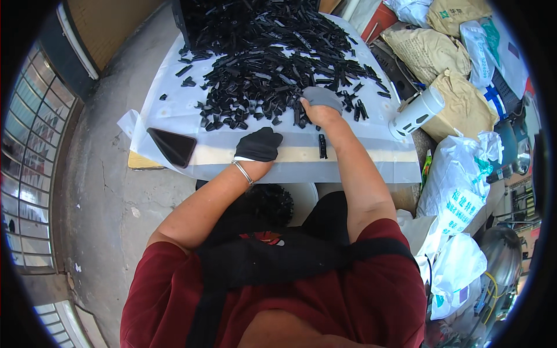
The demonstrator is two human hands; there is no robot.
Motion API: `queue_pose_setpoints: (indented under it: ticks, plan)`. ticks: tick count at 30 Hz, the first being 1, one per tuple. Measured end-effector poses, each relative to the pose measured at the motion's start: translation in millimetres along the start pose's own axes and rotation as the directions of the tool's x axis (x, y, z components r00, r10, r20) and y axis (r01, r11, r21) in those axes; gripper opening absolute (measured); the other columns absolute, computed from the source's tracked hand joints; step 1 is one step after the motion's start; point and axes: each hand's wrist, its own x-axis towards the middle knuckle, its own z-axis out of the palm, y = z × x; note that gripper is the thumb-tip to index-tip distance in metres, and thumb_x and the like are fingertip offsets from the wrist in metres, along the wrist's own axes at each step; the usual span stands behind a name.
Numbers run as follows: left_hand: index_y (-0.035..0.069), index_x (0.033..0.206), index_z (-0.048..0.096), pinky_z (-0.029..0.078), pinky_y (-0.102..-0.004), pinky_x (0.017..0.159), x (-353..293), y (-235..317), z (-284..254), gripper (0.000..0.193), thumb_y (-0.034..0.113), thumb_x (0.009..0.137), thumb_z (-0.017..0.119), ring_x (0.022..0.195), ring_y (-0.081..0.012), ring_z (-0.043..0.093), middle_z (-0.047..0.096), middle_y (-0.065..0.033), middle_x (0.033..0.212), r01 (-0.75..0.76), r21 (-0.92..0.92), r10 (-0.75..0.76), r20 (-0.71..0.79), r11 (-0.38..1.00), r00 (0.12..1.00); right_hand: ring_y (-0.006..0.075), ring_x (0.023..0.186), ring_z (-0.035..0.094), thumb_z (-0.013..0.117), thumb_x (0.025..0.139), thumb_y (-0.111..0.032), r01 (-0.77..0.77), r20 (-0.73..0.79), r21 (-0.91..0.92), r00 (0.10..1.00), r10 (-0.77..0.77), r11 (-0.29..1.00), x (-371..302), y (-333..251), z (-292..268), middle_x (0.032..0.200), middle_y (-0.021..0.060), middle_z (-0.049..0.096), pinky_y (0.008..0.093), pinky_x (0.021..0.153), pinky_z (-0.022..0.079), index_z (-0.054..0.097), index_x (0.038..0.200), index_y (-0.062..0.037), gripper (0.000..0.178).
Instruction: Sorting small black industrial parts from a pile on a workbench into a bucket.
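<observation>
A large heap of small black plastic pieces (255, 81) is spread over the far and middle part of a table. My right hand (321, 105), in a grey glove that leaves the thumb bare, reaches to the heap's near right edge. Its fingers are curled among the pieces; whether one is gripped is hidden. My left hand (259, 145), in a black glove, is closed near the table's front edge, just short of the heap. What it holds, if anything, does not show. A single black plastic strip (322, 146) lies apart between my two forearms.
White sheeting covers the table (371, 156). A dark phone (174, 146) lies at its front left corner, and a white cylindrical container (416, 112) stands at the right edge. Stuffed sacks (455, 180) crowd the right side. Under the front edge, a pale bucket (306, 204) sits beside more black pieces (270, 203).
</observation>
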Motion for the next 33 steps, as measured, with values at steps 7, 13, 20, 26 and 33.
queue_pose_setpoints:
  ticks: [7, 13, 20, 26, 33]
  plan:
    - [0.006, 0.095, 0.058, 0.046, -0.0388, 0.066, -8, -7, -8, 0.021, 0.010, 0.076, 0.050, 0.075, -0.0304, 0.057, 0.058, -0.0142, 0.084, -0.058, -0.059, 0.053, -0.075, 0.997, 0.996, 0.0330, 0.089, 0.055, 0.049, 0.083, -0.031, 0.204, -0.258, 0.091, 0.950, -0.175, 0.975, -32, -17, 9, 0.095, 0.0164, 0.059, 0.0407, 0.078, 0.044, 0.060, 0.094, -0.0054, 0.030]
    - [0.002, 0.106, 0.052, 0.047, -0.0372, 0.074, -25, -2, -49, 0.038, 0.025, 0.077, 0.057, 0.082, -0.0326, 0.059, 0.061, -0.0169, 0.090, 0.242, -0.217, -0.227, 0.091, 0.946, 0.970, 0.0282, 0.078, 0.058, 0.061, 0.079, -0.023, 0.360, -0.524, 0.247, 0.831, -0.189, 0.899, -97, -38, -33, 0.086, 0.0117, 0.061, 0.0357, 0.072, 0.045, 0.060, 0.096, -0.0044, 0.025]
    - [0.003, 0.108, 0.051, 0.046, -0.0363, 0.073, -47, 14, -68, 0.046, 0.031, 0.073, 0.061, 0.082, -0.0334, 0.059, 0.060, -0.0198, 0.088, 0.145, -0.363, -0.088, 0.170, 0.920, 0.982, 0.0306, 0.080, 0.056, 0.058, 0.080, -0.027, 0.325, -0.082, 0.591, 0.935, -0.345, 0.738, -160, -70, -20, 0.086, 0.0117, 0.060, 0.0389, 0.071, 0.044, 0.060, 0.095, -0.0062, 0.026]
    - [0.003, 0.108, 0.055, 0.046, -0.0292, 0.071, -55, 43, -98, 0.043, 0.035, 0.080, 0.057, 0.077, -0.0205, 0.059, 0.062, -0.0123, 0.086, 0.474, -0.641, -0.245, 0.416, 0.604, 0.876, 0.0280, 0.074, 0.057, 0.061, 0.077, -0.023, 0.250, -0.111, 0.673, 0.965, -0.239, 0.696, -165, -74, -19, 0.079, 0.0102, 0.059, 0.0373, 0.065, 0.044, 0.058, 0.089, -0.0047, 0.022]
    - [-0.001, 0.097, 0.061, 0.044, -0.0274, 0.069, -67, 41, -68, 0.050, 0.045, 0.088, 0.043, 0.075, -0.0157, 0.055, 0.062, -0.0126, 0.080, 0.766, -0.623, -0.436, 0.652, 0.157, 0.620, 0.0280, 0.069, 0.057, 0.060, 0.079, -0.023, 0.389, -0.360, 0.654, 0.914, -0.185, 0.649, -169, -93, -28, 0.069, 0.0105, 0.057, 0.0377, 0.061, 0.043, 0.055, 0.092, -0.0036, 0.024]
